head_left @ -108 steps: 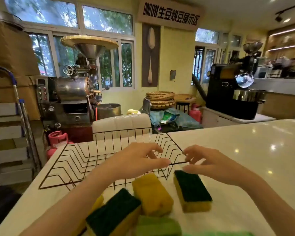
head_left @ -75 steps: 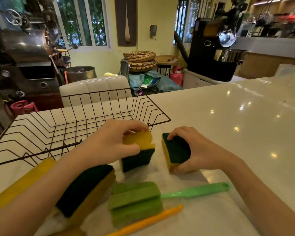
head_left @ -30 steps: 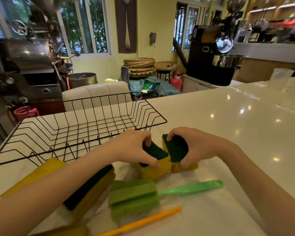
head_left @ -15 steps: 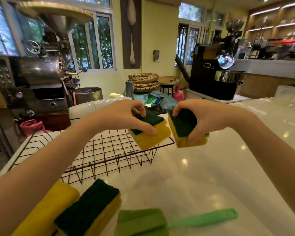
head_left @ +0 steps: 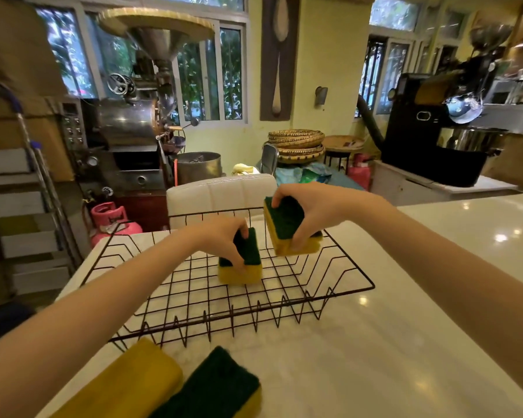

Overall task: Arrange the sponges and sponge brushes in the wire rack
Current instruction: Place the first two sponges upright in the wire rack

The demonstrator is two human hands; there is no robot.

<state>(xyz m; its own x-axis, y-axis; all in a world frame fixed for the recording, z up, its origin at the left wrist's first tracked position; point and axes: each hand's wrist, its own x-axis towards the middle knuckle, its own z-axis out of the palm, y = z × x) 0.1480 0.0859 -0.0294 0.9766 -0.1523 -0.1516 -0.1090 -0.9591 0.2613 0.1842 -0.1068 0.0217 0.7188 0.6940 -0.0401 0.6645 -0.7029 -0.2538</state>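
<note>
A black wire rack (head_left: 338,292) stands on the white counter. My left hand (head_left: 224,241) grips a yellow sponge with a dark green pad (head_left: 243,267), which rests on the rack's floor near its middle. Just to the right, my right hand (head_left: 311,211) holds a second yellow-and-green sponge (head_left: 287,233) in the air above the rack's far right part. Two more sponges lie on the counter in front of the rack: a yellow one (head_left: 127,384) and one with its green pad up (head_left: 212,387).
A white padded chair back (head_left: 218,194) stands right behind the rack. The counter (head_left: 375,342) runs on to the right. Beyond it are a pink gas cylinder (head_left: 111,218), a metal roasting machine (head_left: 127,125) and stacked woven trays (head_left: 296,144).
Both hands have carried their sponges forward over the rack. The left sponge has come down onto the rack floor; the right one stays lifted. The green sponge brush has left the view.
</note>
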